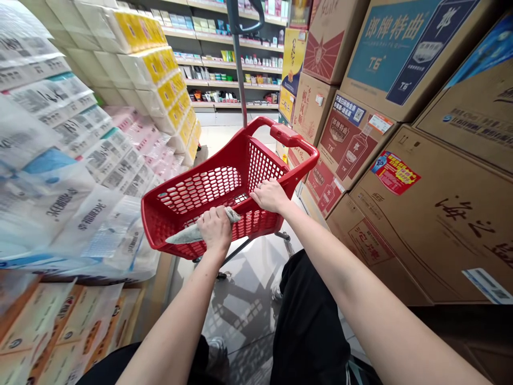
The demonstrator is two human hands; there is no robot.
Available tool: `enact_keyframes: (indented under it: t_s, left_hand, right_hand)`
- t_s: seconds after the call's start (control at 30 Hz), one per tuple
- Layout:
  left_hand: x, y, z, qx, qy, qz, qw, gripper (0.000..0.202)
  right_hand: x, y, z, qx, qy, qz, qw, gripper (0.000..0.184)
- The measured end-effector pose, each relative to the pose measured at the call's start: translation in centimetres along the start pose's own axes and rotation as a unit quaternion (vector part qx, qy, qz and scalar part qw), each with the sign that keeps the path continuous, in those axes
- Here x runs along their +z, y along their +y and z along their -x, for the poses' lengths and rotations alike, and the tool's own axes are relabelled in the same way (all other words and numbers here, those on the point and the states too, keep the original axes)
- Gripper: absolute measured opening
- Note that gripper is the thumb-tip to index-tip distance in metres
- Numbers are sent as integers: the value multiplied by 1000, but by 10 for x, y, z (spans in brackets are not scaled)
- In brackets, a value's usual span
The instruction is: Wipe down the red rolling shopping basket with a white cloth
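A red plastic mesh shopping basket (260, 167) on a wheeled frame stands in front of me, with a darker red handle grip (286, 135) on its far corner. My right hand (270, 195) rests closed over the basket's near rim. My left hand (215, 229) is closed at the near side, around a slim grey-white wrapped packet (188, 234). That packet slants across the basket's near edge, and its middle is hidden by my palm.
Plastic-wrapped tissue packs (60, 160) form a tall stack on the left. Large printed liquor cartons (425, 214) tower on the right. A grey pole (239, 69) rises behind the basket. Goods shelves (232, 64) stand at the far end of the narrow tiled aisle (240, 299).
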State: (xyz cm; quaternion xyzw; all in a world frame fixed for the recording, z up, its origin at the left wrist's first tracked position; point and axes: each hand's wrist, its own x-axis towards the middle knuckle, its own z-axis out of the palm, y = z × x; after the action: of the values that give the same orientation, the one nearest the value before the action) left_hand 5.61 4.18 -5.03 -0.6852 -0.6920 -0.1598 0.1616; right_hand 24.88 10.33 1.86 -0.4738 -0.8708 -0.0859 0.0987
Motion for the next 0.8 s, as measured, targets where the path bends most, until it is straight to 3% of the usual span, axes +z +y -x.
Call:
enact_keyframes:
  t_s: [0.3,0.43,0.6,0.8]
  left_hand:
    - [-10,-19,11,72,-29,44,996,45]
    - [-10,-8,18,64,0,89,994,59]
    - [-11,4,22,108,17,133,985,84]
    - [-9,-12,5,108,-27,104,988,61]
  right_hand:
    - [3,-8,-4,8,-2,1,1000,50]
    - [3,-10,-5,13,6,5,1000,50]
    - [1,-11,-7,22,0,13,1000,52]
    - [3,-12,-9,22,1,12,1000,54]
